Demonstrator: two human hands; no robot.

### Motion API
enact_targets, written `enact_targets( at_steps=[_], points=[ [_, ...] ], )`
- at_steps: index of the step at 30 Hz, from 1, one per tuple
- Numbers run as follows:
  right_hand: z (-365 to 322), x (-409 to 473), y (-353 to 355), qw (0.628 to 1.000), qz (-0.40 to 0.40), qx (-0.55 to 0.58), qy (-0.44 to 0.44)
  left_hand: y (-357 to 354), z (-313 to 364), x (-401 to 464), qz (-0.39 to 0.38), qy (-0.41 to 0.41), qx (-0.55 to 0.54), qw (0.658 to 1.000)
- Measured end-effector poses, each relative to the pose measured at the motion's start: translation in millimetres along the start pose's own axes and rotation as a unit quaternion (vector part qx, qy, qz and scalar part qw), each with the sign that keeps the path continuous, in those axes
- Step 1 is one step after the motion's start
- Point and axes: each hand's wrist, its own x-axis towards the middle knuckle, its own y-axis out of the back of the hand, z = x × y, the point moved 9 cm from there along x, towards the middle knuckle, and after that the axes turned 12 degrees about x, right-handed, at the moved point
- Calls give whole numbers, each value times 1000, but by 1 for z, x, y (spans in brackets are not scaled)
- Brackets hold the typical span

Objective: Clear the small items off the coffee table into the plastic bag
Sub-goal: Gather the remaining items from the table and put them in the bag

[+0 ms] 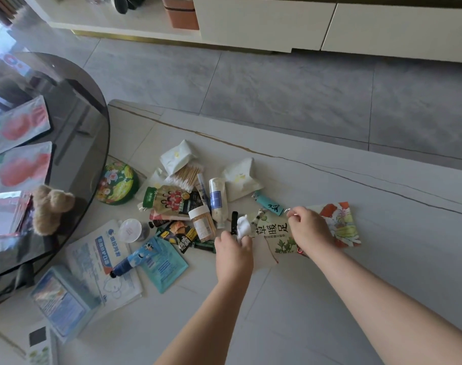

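Observation:
A heap of small items lies on the pale stone coffee table [330,272]: a white tube [218,200], a toothpick jar [202,223], a teal lighter [268,204], cotton swabs [186,175], white packets [177,156], sachets and a blue tube [131,260]. My left hand [233,252] grips a small white fluffy item [243,227] beside a black clip [234,222]. My right hand [310,229] pinches something thin and pale at its fingertips, above a green-print sachet [274,233] and a colourful packet [341,223]. No plastic bag shows clearly.
A round dark glass table [66,106] overlaps the left side, carrying pink pouches [19,125] and a plush bear [52,206]. A green tin [116,184], mask packs [103,262] and a remote [39,346] lie at the left. Grey floor and a cream cabinet [277,22] lie beyond.

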Motion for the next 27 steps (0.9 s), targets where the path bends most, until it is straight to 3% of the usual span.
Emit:
enact_targets(
  at_steps=[6, 12, 20, 27],
  points=[
    [-24, -5, -8, 998, 45, -20, 36, -12, -21, -1, -43, 53, -41, 997],
    [-47, 23, -29, 992, 23, -85, 91, -27, -35, 8, -74, 31, -128, 988],
    [-41, 19, -16, 991, 76, -105, 24, -23, -46, 6, -96, 47, -208, 972],
    [-28, -4, -42, 991, 37, -111, -66, -20, -49, -2, -119, 66, -215, 967]
  ],
)
